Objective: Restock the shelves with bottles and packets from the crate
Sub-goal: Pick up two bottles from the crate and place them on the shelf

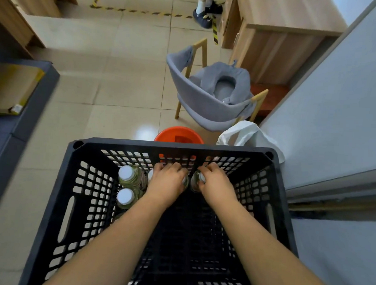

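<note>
Both hands reach into a black crate on a tiled floor.

Beige glossy floor tiles (125, 93) carry a grey upholstered chair (207, 100) with wooden legs, an orange bucket (179, 134) and a white bag (249, 133) beyond the latticed plastic crate (74, 202). The left hand (166, 182) curls its fingers over one bottle's top; the right hand (215, 181) grips a clear bottle (195, 181). Two white-capped bottles (125, 195) stand upright by the crate's left wall.

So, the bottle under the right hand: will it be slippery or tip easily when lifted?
Probably smooth: the bottle looks clear and glossy. It stands upright, so likely tippy. The right hand curls over its cap, which should steady it.
</note>
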`<move>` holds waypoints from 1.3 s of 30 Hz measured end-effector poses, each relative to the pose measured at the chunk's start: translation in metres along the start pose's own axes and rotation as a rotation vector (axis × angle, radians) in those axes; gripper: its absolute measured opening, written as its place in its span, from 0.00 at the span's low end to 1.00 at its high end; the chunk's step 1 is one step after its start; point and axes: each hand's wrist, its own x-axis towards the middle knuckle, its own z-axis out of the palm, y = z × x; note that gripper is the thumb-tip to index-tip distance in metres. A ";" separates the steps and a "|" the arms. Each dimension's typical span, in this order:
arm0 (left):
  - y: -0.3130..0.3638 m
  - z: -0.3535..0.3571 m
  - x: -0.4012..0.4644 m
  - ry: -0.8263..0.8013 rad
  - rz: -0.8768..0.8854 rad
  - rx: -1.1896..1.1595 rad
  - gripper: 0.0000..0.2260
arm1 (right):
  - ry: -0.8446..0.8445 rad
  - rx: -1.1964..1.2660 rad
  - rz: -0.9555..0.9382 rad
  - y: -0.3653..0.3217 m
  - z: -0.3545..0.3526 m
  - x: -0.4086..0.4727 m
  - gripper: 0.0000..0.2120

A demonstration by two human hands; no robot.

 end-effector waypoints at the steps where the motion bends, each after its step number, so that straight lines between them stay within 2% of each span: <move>1: -0.001 -0.001 -0.001 -0.001 0.004 -0.017 0.16 | 0.004 0.011 -0.003 0.001 0.000 -0.001 0.18; 7: 0.000 -0.017 -0.028 0.044 0.064 -0.013 0.15 | 0.053 0.069 -0.012 0.004 -0.015 -0.030 0.19; 13: 0.013 -0.077 -0.061 0.126 0.137 0.001 0.16 | 0.082 0.087 -0.015 -0.006 -0.061 -0.077 0.19; 19: 0.035 -0.158 -0.097 0.178 0.196 0.069 0.21 | 0.241 0.128 -0.016 -0.025 -0.116 -0.147 0.20; 23: 0.050 -0.204 -0.123 0.252 0.303 0.062 0.20 | 0.365 0.148 0.004 -0.042 -0.148 -0.200 0.20; 31: 0.102 -0.269 -0.194 0.339 0.590 -0.127 0.16 | 0.660 0.212 0.269 -0.069 -0.180 -0.344 0.20; 39: 0.204 -0.297 -0.285 0.226 0.862 -0.174 0.16 | 0.883 0.306 0.565 -0.060 -0.181 -0.528 0.21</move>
